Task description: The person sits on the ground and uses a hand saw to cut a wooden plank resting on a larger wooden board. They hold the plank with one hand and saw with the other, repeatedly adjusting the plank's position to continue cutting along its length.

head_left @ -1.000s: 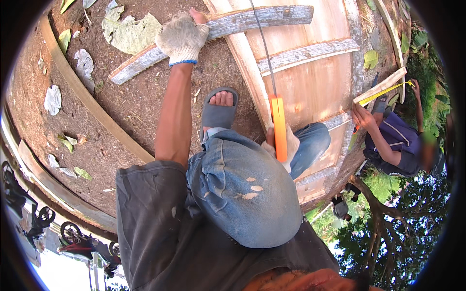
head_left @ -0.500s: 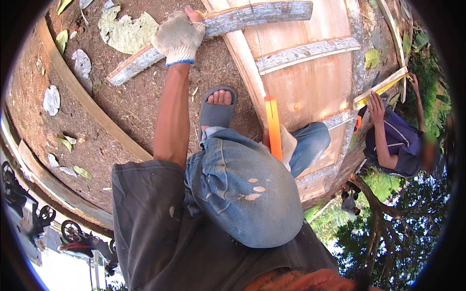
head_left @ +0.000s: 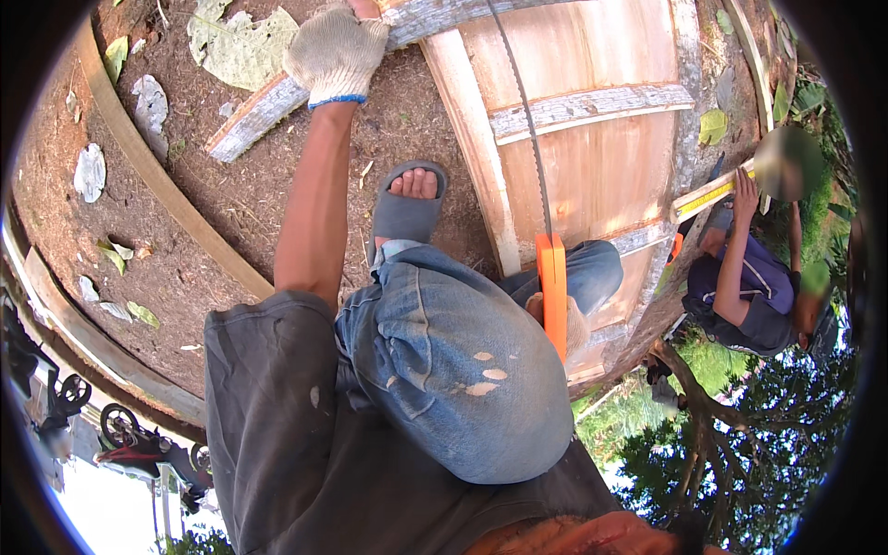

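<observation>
In a knitted work glove, my left hand [head_left: 338,54] is closed over a bark-edged wood strip [head_left: 254,118] at the upper left. That strip runs on to the right across the top and partly leaves the view. My right hand [head_left: 577,328], gloved too, is wrapped round the orange handle of a handsaw [head_left: 552,287]; the handle and my knee hide most of its fingers. From the handle a thin toothed blade stretches up over the wooden panel [head_left: 583,166] to the strip at the top edge. Whether the teeth are in the wood I cannot tell.
Bark-edged battens [head_left: 592,113] cross the panel. My sandalled foot [head_left: 410,208] stands on the soil beside it. To the right a co-worker [head_left: 740,277] holds a board with a yellow measuring tape [head_left: 708,196]. A long curved plank [head_left: 166,185] and dry leaves lie at left.
My right hand has drawn the saw back toward me, and more blade shows. My left hand keeps its hold on the strip. The co-worker's board and the view have shifted slightly.
</observation>
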Motion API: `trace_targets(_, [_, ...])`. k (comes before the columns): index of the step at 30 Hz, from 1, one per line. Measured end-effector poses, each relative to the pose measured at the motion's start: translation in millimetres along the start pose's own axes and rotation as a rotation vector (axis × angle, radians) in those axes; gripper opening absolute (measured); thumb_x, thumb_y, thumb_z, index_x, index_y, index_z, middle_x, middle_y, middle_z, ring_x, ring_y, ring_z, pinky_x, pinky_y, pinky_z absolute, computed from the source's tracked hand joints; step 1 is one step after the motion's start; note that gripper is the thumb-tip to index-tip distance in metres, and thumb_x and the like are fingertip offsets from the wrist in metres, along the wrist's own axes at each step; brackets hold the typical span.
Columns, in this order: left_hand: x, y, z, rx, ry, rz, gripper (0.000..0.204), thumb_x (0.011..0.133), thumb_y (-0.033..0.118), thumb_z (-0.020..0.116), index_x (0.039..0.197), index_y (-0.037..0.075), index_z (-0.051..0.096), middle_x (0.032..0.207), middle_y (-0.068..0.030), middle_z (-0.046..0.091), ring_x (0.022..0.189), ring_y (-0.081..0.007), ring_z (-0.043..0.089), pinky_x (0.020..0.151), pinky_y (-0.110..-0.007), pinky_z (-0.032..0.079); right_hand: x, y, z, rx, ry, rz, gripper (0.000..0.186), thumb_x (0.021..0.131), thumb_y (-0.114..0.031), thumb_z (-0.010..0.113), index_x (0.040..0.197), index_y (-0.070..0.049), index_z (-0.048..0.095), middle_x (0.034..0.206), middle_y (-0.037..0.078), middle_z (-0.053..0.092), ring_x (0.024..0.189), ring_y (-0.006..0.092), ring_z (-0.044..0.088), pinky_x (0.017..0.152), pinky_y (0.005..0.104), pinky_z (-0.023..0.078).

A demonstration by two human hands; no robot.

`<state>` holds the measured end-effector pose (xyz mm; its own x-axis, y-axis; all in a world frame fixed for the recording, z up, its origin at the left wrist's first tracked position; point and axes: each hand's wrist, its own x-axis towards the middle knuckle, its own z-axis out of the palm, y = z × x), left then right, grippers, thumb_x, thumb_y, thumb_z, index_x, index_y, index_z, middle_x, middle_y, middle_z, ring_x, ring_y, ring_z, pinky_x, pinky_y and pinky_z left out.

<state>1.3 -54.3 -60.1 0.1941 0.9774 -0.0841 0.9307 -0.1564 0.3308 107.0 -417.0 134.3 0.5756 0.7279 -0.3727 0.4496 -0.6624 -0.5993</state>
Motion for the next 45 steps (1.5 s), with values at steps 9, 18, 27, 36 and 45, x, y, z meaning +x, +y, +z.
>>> trace_targets(9, [9,-3,2,0.041,0.035,0.033,0.064,0.104,0.047,0.036,0.080,0.007,0.080,0.074,-0.0214,0.072,0.071,-0.0409,0.073,0.068,-0.051,0.055,159,-32,69,0.114,0.157,-0.232,0.024,0.082,-0.020,0.082,0.095,-0.006,0.067,0.079,0.015,0.067,0.072,0.0355,0.068,0.066,0.0374,0.054])
trace_targets(18, [15,1,3,0.047,0.090,0.086,0.063,0.105,0.044,0.039,0.075,0.004,0.078,0.069,-0.0220,0.070,0.062,-0.0378,0.070,0.059,-0.049,0.053,28,-1,64,0.155,0.053,-0.090,0.032,0.073,-0.032,0.082,0.091,-0.010,0.067,0.077,0.013,0.067,0.073,0.0378,0.068,0.066,0.0442,0.054])
trace_targets(27, [-17,1,-3,0.131,-0.036,0.149,0.054,0.101,0.042,0.045,0.078,0.007,0.079,0.070,-0.0215,0.071,0.063,-0.0379,0.072,0.060,-0.049,0.056,134,-28,94,0.393,0.079,-0.023,0.021,0.088,-0.013,0.080,0.095,0.000,0.065,0.079,0.009,0.069,0.074,0.0149,0.068,0.067,0.0291,0.055])
trace_targets(36, [-42,-11,3,0.020,0.033,0.246,0.045,0.095,0.035,0.050,0.068,0.008,0.075,0.068,-0.0175,0.070,0.060,-0.0343,0.071,0.062,-0.049,0.054,108,1,136,0.287,0.096,-0.048,0.017,0.085,-0.011,0.077,0.094,-0.002,0.065,0.079,0.009,0.068,0.070,0.0188,0.067,0.066,0.0324,0.054])
trace_targets(45, [-7,-10,15,0.008,0.155,0.201,0.052,0.096,0.043,0.049,0.068,0.006,0.075,0.064,-0.0192,0.069,0.063,-0.0379,0.072,0.061,-0.049,0.056,147,-29,133,0.250,0.229,-0.100,0.014,0.094,-0.011,0.075,0.097,0.001,0.068,0.074,0.004,0.067,0.068,0.0088,0.059,0.061,0.0297,0.050])
